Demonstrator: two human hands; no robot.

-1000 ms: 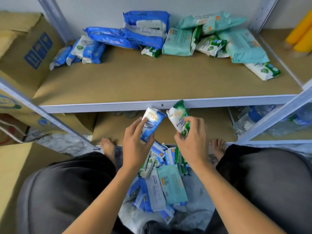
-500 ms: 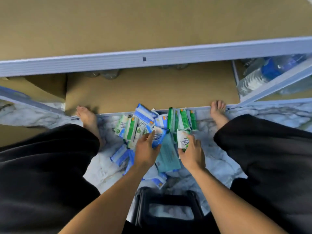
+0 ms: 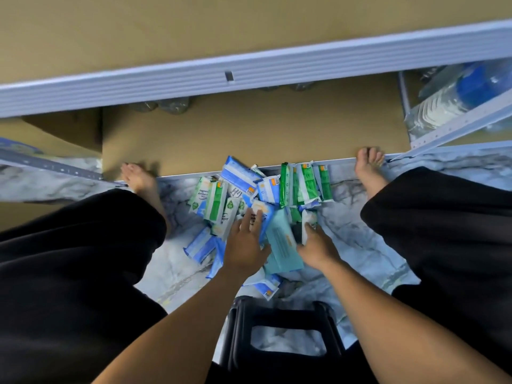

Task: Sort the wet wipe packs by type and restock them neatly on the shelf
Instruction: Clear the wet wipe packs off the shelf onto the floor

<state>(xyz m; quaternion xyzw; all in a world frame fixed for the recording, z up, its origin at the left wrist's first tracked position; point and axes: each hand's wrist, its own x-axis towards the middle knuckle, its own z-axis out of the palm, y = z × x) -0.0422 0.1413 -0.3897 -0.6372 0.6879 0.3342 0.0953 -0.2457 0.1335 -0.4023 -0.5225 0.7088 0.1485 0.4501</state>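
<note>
A pile of wet wipe packs (image 3: 221, 203) lies on the marble floor between my feet: blue-and-white, green-and-white and one large teal pack (image 3: 281, 245). My left hand (image 3: 243, 248) is down in the pile, fingers closed on a blue-and-white pack (image 3: 261, 213). Just to the right of the teal pack, my right hand (image 3: 315, 246) grips a small green-and-white pack (image 3: 309, 221). Several green packs (image 3: 304, 184) stand on edge against the lower shelf's rim. The upper shelf's front rail (image 3: 249, 67) crosses the top; the packs on that shelf are out of view.
The lower shelf board (image 3: 249, 128) is bare cardboard brown. Water bottles (image 3: 457, 95) lie behind the right upright. A cardboard box (image 3: 55, 134) stands at the left. My bare feet (image 3: 141, 181) flank the pile. A black stool (image 3: 279, 328) sits under me.
My view tipped down from the upper shelf to the floor. Both hands dropped from shelf-edge height into the pile, each still with its pack.
</note>
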